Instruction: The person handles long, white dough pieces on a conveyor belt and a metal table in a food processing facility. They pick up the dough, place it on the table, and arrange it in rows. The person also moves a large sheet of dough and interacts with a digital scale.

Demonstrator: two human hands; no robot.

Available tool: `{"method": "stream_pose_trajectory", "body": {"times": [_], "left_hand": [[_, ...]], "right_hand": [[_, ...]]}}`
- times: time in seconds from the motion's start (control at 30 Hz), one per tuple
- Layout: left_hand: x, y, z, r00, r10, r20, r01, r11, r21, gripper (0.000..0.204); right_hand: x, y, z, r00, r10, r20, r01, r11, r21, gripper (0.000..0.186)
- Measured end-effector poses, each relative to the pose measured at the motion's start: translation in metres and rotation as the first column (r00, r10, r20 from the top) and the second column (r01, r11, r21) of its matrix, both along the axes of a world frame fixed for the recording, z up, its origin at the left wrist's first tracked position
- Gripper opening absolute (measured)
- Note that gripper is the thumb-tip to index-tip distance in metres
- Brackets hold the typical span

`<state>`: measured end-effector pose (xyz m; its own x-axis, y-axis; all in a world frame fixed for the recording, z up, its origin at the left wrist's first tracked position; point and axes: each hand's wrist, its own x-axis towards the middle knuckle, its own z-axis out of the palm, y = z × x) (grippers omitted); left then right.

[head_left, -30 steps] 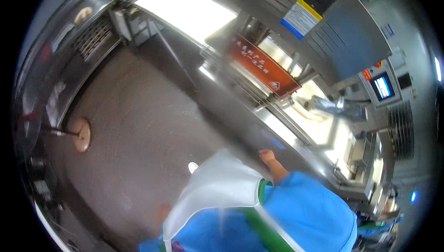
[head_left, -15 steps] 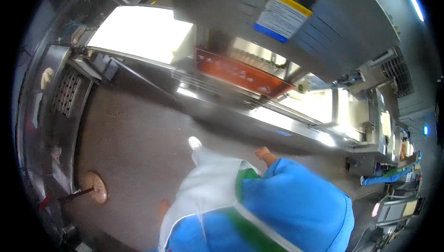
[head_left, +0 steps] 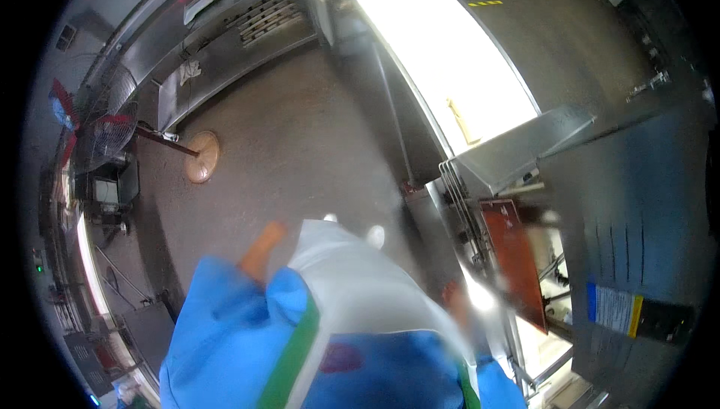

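Note:
My left hand (head_left: 273,235) hangs out in front of the blue sleeve, over the brown floor, with no object visible in it. Its fingers are smeared by motion. My right hand (head_left: 453,298) is low on the right, beside the metal edge of a machine (head_left: 439,210); blur hides its fingers, and whether it touches the edge I cannot tell. Between the arms lies my white apron (head_left: 352,278), with two white shoe tips (head_left: 375,236) beyond it.
A brightly lit white belt (head_left: 442,41) carries a long pale piece (head_left: 461,120). Right of me stand a red panel (head_left: 514,259) and a grey housing (head_left: 630,214). To the left are a round fan base (head_left: 202,157) and a caged fan (head_left: 109,120). A metal bench (head_left: 161,34) runs along the far left.
My view has turned left: the machine with the red panel has gone from ahead to my right, and the bench has come round ahead. My left hand has swung forward, my right hand back.

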<state>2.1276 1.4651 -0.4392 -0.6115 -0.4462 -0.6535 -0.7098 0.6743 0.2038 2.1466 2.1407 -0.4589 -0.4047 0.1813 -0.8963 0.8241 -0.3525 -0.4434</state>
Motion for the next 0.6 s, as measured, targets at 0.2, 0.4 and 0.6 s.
{"method": "stream_pose_trajectory", "body": {"times": [0.2, 0.4, 0.6], "left_hand": [[-0.108, 0.021, -0.003, 0.982, -0.172, -0.073, 0.176, 0.983, 0.048, 0.036], [-0.267, 0.001, -0.014, 0.91, -0.33, -0.25, 0.347, 0.938, 0.026, 0.034], [-0.506, 0.123, 0.131, 0.573, -0.578, -0.581, 0.686, 0.726, -0.046, 0.031]], "right_hand": [[0.057, 0.001, 0.012, 0.947, -0.321, 0.009, 0.321, 0.947, -0.015, 0.022], [0.102, -0.076, -0.017, 0.901, -0.427, 0.072, 0.413, 0.897, 0.158, 0.027], [0.047, -0.182, 0.036, 0.841, -0.541, 0.028, 0.532, 0.835, 0.142, 0.019]]}}
